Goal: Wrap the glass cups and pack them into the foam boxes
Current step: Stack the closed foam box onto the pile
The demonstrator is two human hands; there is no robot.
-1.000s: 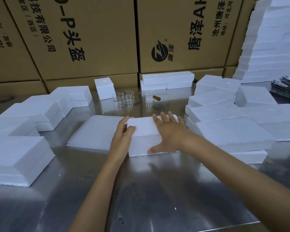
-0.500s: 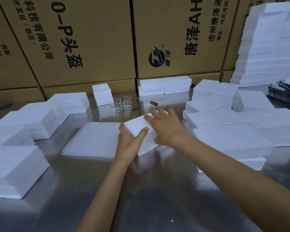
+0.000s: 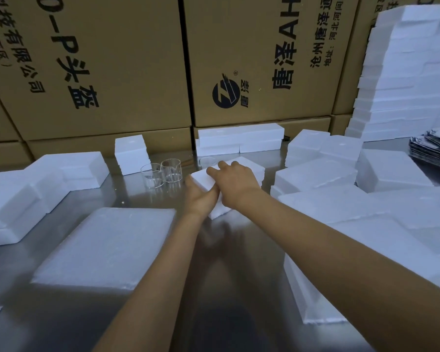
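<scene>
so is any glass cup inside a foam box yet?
No. The glass cups stand bare on the metal table, while both the left hand and right hand grip a foam box.

Both hands, the left hand (image 3: 201,196) and the right hand (image 3: 235,184), met on a foam box (image 3: 249,168) at mid-tabletop (image 3: 142,321). Just left of the hands stood two glass cups (image 3: 163,174); a third cup (image 3: 206,161) sat right behind them. A flat foam sheet (image 3: 104,246) lay nearer and left, foam stacks (image 3: 353,209) right, cartons (image 3: 259,59) behind.
</scene>
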